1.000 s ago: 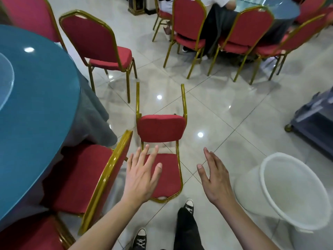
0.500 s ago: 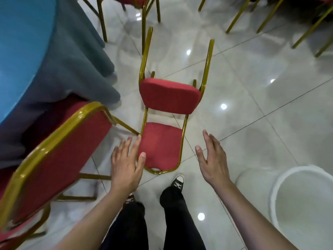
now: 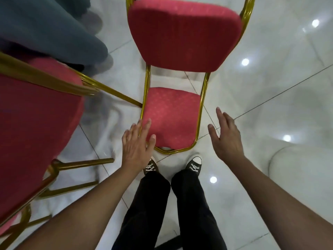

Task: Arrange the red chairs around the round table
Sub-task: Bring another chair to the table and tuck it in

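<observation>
Both hands have dropped closer to the fallen chair (image 3: 173, 116), which lies on its back on the floor just ahead of the shoes (image 3: 194, 164). Fingers spread, the left hand (image 3: 137, 143) reaches its frame's left rail; the right hand (image 3: 226, 136) hovers apart beside it, gripping nothing. Lifted carelessly, its legs could catch the neighbouring chair (image 3: 36, 123) or tablecloth (image 3: 54, 29). Glossy tiles (image 3: 270, 87) look slippery.

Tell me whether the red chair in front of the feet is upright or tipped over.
Tipped over. The red chair lies on its back on the floor, its backrest flat on the tiles and its seat cushion standing up.
</observation>
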`<state>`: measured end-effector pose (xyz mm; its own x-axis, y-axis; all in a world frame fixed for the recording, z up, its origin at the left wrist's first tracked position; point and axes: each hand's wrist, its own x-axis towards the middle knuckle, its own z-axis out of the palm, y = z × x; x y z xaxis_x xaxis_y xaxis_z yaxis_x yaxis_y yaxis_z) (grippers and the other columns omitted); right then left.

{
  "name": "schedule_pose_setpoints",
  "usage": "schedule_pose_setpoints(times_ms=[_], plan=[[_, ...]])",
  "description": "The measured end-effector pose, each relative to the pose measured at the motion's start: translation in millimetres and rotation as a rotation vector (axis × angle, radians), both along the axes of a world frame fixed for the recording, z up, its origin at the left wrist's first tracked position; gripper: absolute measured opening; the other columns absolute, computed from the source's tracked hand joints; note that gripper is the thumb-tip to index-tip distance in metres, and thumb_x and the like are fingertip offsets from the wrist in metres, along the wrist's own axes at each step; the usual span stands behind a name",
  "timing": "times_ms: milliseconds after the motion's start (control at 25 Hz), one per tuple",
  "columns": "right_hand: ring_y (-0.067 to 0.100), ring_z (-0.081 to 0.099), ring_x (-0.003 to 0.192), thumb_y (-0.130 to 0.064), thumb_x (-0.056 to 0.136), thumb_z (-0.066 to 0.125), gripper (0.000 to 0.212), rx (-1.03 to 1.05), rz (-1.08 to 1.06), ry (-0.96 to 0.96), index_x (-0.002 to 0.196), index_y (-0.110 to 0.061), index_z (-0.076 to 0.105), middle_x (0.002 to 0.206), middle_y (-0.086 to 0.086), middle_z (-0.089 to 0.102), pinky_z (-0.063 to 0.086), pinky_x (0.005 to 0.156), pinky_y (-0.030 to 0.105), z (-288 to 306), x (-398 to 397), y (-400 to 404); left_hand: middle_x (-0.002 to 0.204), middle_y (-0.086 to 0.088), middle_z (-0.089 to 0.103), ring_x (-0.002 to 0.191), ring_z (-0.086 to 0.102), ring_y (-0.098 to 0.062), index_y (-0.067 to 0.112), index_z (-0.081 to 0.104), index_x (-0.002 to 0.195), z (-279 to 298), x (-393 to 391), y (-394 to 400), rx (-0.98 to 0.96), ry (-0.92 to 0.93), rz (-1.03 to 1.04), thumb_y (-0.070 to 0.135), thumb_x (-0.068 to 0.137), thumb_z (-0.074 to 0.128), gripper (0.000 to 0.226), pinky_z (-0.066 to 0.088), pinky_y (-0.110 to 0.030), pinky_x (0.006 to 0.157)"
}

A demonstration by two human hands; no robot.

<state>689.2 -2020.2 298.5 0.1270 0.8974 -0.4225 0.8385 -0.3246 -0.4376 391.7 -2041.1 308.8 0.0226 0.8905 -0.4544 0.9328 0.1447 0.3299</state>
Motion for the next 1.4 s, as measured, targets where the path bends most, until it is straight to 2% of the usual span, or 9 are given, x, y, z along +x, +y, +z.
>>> schedule_pose_setpoints(times_ms=[360,520,680,840,920,1000,1120,1240,1400], plan=[[0.033,0.023,0.153,-0.058,0.103,0.036,0.07,-0.099,-0.017,-0.05,0.162,-0.038,0.004,0.17,0.008,0.013,0.024,0.122,0.055,-209,-18,6,0.167,-0.003,0.01,0.152,0.014,-0.031,0.038,0.004,0.158,-218,-39,19,-0.095,0.108,-0.039,0.065,0.097,0.019,0.068,0.015,-0.053,0.121],[0.035,0.024,0.152,-0.057,0.101,0.044,0.077,-0.136,0.059,-0.105,0.163,-0.037,0.002,0.171,0.008,0.009,0.025,0.121,0.058,-280,-17,15,0.168,-0.002,0.001,0.152,0.007,-0.036,0.044,-0.002,0.156,-295,-41,20,-0.187,0.111,0.003,0.069,0.095,0.028,0.072,0.013,-0.058,0.12],[0.036,0.015,0.155,-0.066,0.096,0.046,0.085,-0.206,0.071,-0.102,0.16,-0.044,-0.006,0.172,0.003,-0.002,0.029,0.117,0.066,-337,-16,25,0.167,-0.007,-0.008,0.149,0.01,-0.045,0.055,-0.003,0.152,-349,-39,30,-0.214,0.039,0.088,0.077,0.089,0.035,0.077,0.023,-0.066,0.115],[0.046,0.028,0.148,-0.074,0.088,0.055,0.098,-0.206,0.047,0.027,0.156,-0.052,-0.011,0.17,-0.002,-0.018,0.042,0.109,0.064,-364,-12,19,0.165,-0.011,-0.013,0.147,0.017,-0.048,0.064,0.002,0.147,-374,-44,39,-0.221,-0.049,0.163,0.081,0.081,0.045,0.081,0.03,-0.064,0.114],[0.049,0.027,0.148,-0.076,0.083,0.062,0.101,-0.204,-0.033,0.117,0.153,-0.06,-0.01,0.168,0.0,-0.021,0.046,0.106,0.064,-369,-12,16,0.165,-0.013,-0.009,0.145,0.023,-0.048,0.07,0.004,0.143,-378,-52,41,-0.226,-0.112,0.182,0.08,0.078,0.052,0.082,0.032,-0.06,0.115],[0.054,0.031,0.144,-0.075,0.078,0.067,0.103,-0.239,-0.13,0.21,0.147,-0.07,-0.01,0.167,0.009,-0.007,0.049,0.1,0.066,-372,-15,15,0.162,-0.013,0.001,0.142,0.031,-0.047,0.073,0.006,0.141,-379,-58,43,-0.24,-0.178,0.191,0.078,0.077,0.057,0.082,0.034,-0.056,0.115],[0.056,0.043,0.13,-0.077,0.073,0.07,0.106,-0.257,-0.204,0.266,0.142,-0.075,-0.011,0.147,0.017,0.026,0.05,0.094,0.07,-372,-17,16,0.151,-0.011,0.017,0.13,0.045,-0.045,0.073,0.009,0.14,-379,-61,45,-0.23,-0.204,0.206,0.076,0.078,0.058,0.079,0.04,-0.053,0.112],[0.054,0.046,0.126,-0.083,0.072,0.066,0.103,-0.227,-0.236,0.235,0.142,-0.076,-0.009,0.136,0.015,0.032,0.049,0.096,0.07,-364,-13,14,0.145,-0.01,0.022,0.124,0.049,-0.045,0.073,0.008,0.141,-373,-55,42,-0.223,-0.199,0.181,0.076,0.079,0.056,0.078,0.043,-0.052,0.109],[0.052,0.048,0.124,-0.089,0.073,0.059,0.097,-0.228,-0.244,0.18,0.142,-0.076,-0.008,0.133,0.014,0.034,0.05,0.096,0.068,-323,-1,12,0.141,-0.014,0.027,0.118,0.05,-0.043,0.071,0.005,0.142,-334,-36,28,-0.186,-0.156,0.153,0.077,0.08,0.054,0.079,0.044,-0.051,0.108]])
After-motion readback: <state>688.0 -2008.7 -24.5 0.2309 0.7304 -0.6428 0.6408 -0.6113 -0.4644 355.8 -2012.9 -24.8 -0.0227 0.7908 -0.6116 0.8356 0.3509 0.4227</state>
